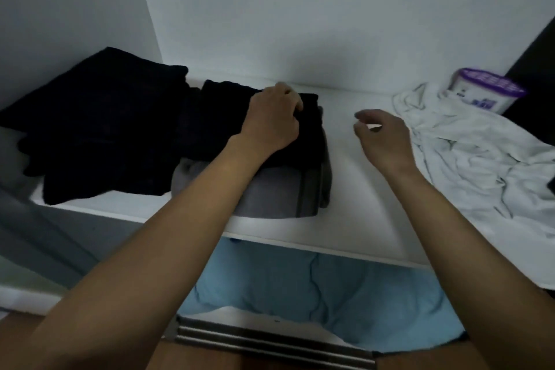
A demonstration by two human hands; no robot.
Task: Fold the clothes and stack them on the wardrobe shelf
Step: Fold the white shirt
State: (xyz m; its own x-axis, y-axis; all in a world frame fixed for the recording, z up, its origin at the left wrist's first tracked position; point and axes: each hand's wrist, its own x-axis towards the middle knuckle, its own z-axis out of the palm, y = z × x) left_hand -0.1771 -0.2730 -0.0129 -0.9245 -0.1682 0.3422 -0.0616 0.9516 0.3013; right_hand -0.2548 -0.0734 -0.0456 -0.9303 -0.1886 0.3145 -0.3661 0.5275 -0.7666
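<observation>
A folded black garment [309,135] lies on top of a folded grey garment [276,198] on the white wardrobe shelf [360,204]. My left hand [270,120] rests on the black garment, its fingers curled over the far edge. My right hand [381,135] hovers above the bare shelf to the right of the stack, fingers loosely curled and holding nothing. A crumpled white garment [474,153] lies unfolded at the right. A loose heap of black clothes [99,126] fills the shelf's left side.
A white tub with a purple lid [486,90] stands at the back right corner. Light blue fabric [315,294] lies on the level below the shelf. The wardrobe's white side wall [75,3] closes the left.
</observation>
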